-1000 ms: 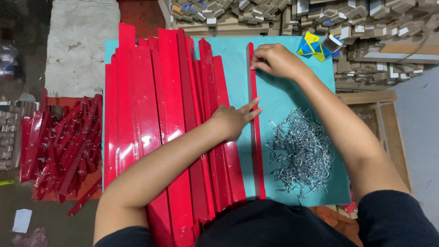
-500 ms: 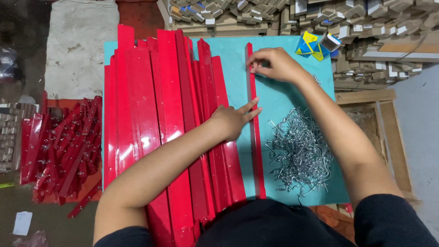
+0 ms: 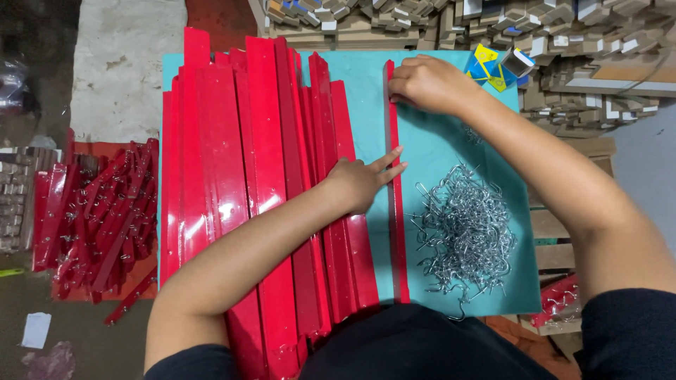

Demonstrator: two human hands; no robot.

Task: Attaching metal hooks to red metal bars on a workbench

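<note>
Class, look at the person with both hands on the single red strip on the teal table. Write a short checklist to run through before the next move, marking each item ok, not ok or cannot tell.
1. Single red strip lies apart from the stack of red strips: ok.
2. Left hand presses the strip near its middle: ok.
3. Right hand is at the strip's far end: ok.
4. Pile of metal hooks lies close beside the strip, on the teal table: ok.
5. A hook is held in the right hand: cannot tell, its fingers are curled.
6. Strip has holes for hooks: cannot tell.
</note>
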